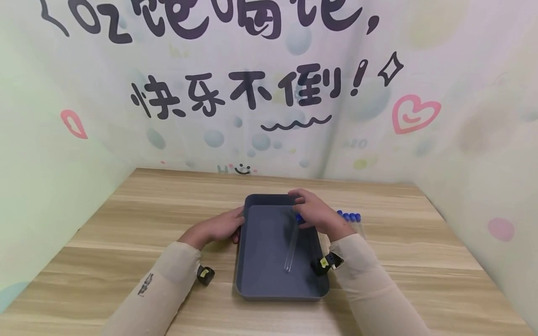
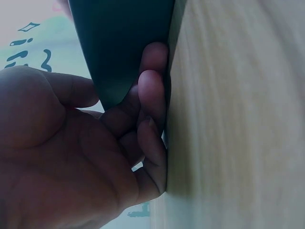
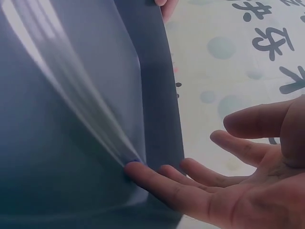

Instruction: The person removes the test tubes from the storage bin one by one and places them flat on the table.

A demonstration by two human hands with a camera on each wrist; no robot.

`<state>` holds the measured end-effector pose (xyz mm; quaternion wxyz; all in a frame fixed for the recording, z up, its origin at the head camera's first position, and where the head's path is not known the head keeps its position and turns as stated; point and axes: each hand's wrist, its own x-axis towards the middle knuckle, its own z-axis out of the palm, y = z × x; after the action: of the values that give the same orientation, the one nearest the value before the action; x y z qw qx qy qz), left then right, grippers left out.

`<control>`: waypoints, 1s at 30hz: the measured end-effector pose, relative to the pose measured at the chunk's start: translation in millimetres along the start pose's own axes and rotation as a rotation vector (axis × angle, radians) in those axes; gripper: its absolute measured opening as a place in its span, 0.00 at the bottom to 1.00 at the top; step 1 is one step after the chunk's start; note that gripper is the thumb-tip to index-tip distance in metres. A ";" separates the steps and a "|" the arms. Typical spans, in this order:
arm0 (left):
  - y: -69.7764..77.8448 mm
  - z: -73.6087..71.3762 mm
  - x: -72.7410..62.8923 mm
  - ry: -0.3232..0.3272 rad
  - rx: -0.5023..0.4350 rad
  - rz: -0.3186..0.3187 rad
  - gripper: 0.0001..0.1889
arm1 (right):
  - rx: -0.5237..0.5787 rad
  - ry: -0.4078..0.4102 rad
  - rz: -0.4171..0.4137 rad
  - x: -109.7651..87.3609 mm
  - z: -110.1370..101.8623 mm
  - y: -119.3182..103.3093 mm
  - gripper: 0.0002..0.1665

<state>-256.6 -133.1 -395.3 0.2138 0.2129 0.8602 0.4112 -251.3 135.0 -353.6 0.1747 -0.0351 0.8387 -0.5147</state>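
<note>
A dark grey rectangular tray point(image 1: 269, 252) stands on the wooden table. My left hand point(image 1: 220, 226) holds its left side; in the left wrist view the fingers point(image 2: 152, 95) curl low against the tray's outer wall point(image 2: 121, 38), near the tabletop, with the thumb by the rim. Inside the tray lies a clear test tube point(image 1: 291, 252) with a blue cap point(image 1: 299, 218). Over the tray's far right corner is my right hand point(image 1: 315, 212). Seen from the right wrist, its fingers are spread and loosely extended, and one fingertip point(image 3: 136, 169) is at the capped end.
Several blue-capped test tubes point(image 1: 352, 217) lie on the table to the right of the tray, partly hidden by the right forearm. A printed cloth wall point(image 1: 235, 140) rises behind the table's back edge. Black wrist cameras point(image 1: 206, 275) sit at both sleeves.
</note>
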 end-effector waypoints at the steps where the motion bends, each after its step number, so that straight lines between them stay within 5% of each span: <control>1: 0.0 -0.2 0.0 0.001 0.000 -0.002 0.24 | 0.008 -0.001 -0.002 0.8 0.4 0.4 0.30; 13: -2.3 -0.5 2.0 -0.002 -0.013 0.006 0.23 | 0.076 0.023 -0.002 10.3 9.7 6.7 0.33; 30: -3.3 1.0 1.5 -0.001 -0.020 0.004 0.23 | 0.033 0.079 0.010 17.3 24.6 16.1 0.31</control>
<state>-257.9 -133.6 -398.8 0.2153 0.2126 0.8556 0.4200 -257.5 117.5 -382.3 0.1445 -0.0077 0.8364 -0.5287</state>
